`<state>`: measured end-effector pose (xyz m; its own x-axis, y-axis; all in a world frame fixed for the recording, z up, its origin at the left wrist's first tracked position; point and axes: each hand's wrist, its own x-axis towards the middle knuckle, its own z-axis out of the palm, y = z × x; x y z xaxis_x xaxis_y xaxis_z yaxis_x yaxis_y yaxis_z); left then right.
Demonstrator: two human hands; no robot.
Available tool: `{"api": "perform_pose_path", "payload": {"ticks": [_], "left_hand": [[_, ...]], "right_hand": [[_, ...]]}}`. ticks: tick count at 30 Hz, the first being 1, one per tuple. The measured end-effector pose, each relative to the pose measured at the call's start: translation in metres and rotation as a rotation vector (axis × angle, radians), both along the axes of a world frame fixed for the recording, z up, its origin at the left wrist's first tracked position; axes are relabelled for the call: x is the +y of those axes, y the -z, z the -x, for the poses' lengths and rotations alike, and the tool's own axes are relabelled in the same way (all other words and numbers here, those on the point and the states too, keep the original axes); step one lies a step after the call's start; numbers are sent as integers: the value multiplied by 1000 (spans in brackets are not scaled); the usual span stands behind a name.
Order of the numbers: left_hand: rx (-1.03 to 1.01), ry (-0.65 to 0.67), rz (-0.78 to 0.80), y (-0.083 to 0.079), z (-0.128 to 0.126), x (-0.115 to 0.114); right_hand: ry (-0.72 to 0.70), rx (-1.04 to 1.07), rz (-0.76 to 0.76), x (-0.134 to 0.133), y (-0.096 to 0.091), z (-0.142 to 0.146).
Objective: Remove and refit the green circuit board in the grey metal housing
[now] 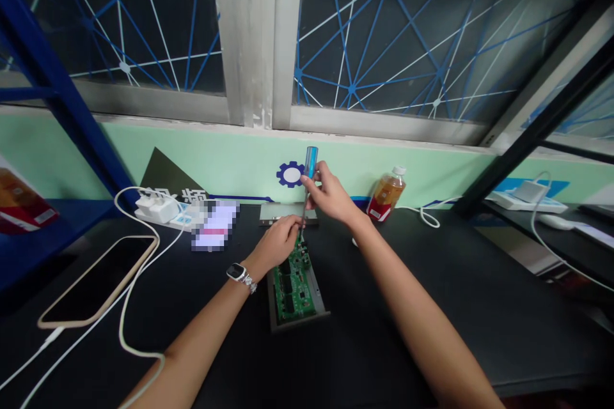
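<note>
A green circuit board [303,276] lies in a shallow metal casing [317,304] on the black desk. My right hand [332,193] grips a screwdriver [311,162] with a clear blue handle, held nearly upright with its shaft pointing down at the far end of the board. Over that same end, my left hand [278,241] has its fingers bunched together at the lower shaft. They hide the screwdriver's tip and part of the board. Just behind the hands lies a flat grey metal plate [275,209], partly covered by them.
A phone [98,281] and white cables [125,307] lie at left, one cable crossing my left forearm. Behind are a power strip [156,209] and a blurred lit screen [215,225]. A drink bottle [386,195] stands at back right. Shelf frames [499,172] flank the desk.
</note>
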<state>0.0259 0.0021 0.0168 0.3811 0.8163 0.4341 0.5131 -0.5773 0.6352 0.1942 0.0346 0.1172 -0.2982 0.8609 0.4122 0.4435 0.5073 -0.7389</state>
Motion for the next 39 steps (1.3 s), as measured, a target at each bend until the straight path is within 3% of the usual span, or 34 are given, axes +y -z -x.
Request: {"api": "perform_pose_path", "payload": {"ticks": [9, 17, 26, 30, 39], "left_hand": [[-273, 81, 133, 4, 0, 8], [-278, 43, 179, 0, -1, 6], [-249, 16, 168, -2, -1, 6], [-264, 18, 163, 0, -2, 6], [-233, 6, 125, 4, -1, 8]], "right_hand": [[-38, -39, -53, -6, -1, 2], [-65, -78, -82, -10, -4, 0], [-130, -84, 38, -7, -5, -5], [-22, -113, -54, -5, -3, -6], [314, -387, -290, -13, -3, 5]]}}
